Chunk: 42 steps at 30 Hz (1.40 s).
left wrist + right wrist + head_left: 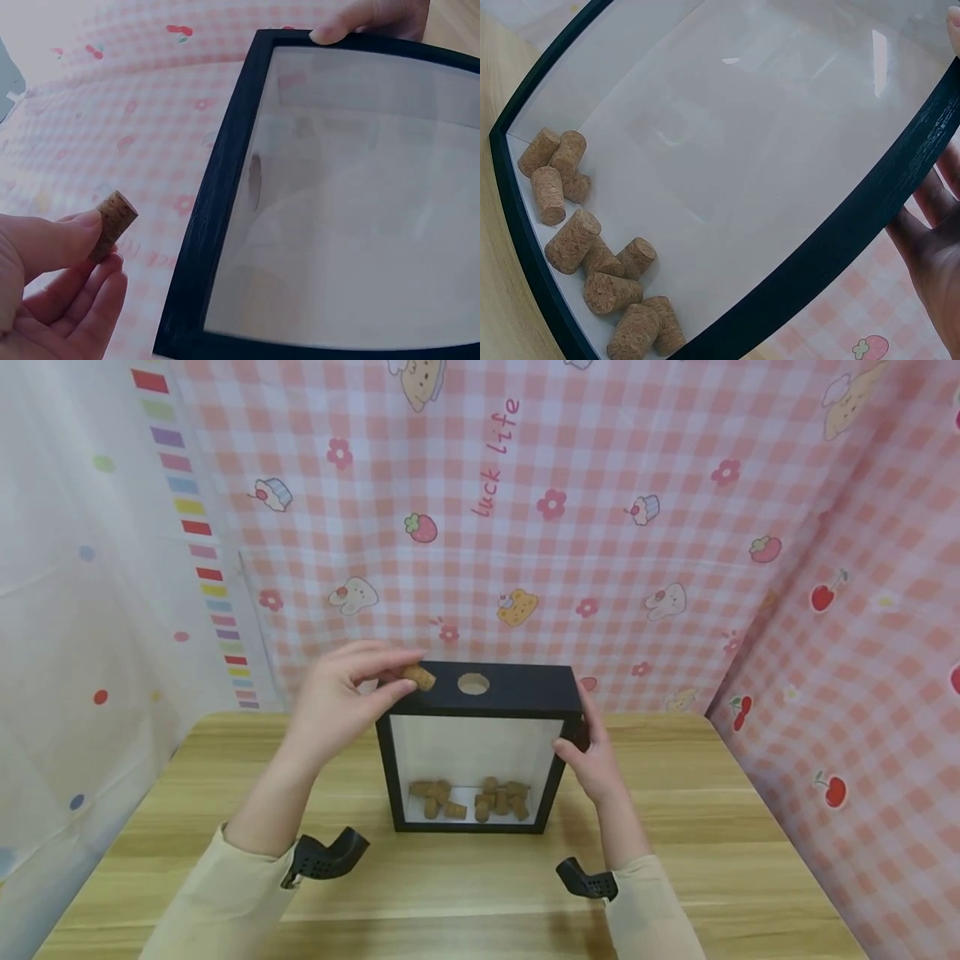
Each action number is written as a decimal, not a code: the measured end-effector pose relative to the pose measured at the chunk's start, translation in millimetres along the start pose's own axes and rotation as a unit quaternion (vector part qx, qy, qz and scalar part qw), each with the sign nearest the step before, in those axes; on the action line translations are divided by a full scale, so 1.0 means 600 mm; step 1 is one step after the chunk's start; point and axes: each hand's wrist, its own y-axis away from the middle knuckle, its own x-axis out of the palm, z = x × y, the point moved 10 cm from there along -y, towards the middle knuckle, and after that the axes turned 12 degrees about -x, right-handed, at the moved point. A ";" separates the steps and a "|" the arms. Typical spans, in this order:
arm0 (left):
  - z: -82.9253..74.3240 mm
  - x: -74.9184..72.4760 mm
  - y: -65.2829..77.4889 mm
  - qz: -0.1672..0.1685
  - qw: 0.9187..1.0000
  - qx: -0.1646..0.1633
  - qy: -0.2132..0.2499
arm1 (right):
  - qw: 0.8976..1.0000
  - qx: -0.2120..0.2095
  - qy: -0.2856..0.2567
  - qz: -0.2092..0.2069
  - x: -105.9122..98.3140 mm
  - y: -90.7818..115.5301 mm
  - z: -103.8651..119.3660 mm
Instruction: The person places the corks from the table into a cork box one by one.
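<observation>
My left hand (347,687) pinches a cork (420,677) between thumb and fingers, just above the top left of a black shadow box (525,687). In the left wrist view the cork (116,223) is held at a tilt, apart from the box's black edge. The upright box has a clear front and a round hole (473,684) in its top, to the right of the cork. My right hand (597,762) grips the box's right side, thumb at the front edge and fingers behind. Several corks (571,240) lie in two loose groups on the box's white floor.
The box stands on a wood-grain table (465,893). Behind it hangs a pink checked cloth (480,560), with more cloth on both sides. Each wrist carries a black camera mount (327,854), near the cream sleeves (225,893).
</observation>
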 end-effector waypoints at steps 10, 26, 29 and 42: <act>-0.013 0.047 -0.040 0.044 0.998 -0.028 -0.026 | 1.000 0.004 0.000 0.004 -0.001 0.001 0.001; -0.032 0.121 -0.065 0.094 0.990 -0.018 -0.108 | 1.000 0.008 0.001 0.008 0.001 0.000 0.000; -0.031 0.126 -0.064 0.105 0.988 -0.018 -0.114 | 1.000 0.003 0.001 0.008 0.001 -0.001 0.000; -0.039 0.109 -0.044 0.082 0.991 0.040 -0.095 | 1.000 0.009 0.007 0.010 0.000 0.001 -0.002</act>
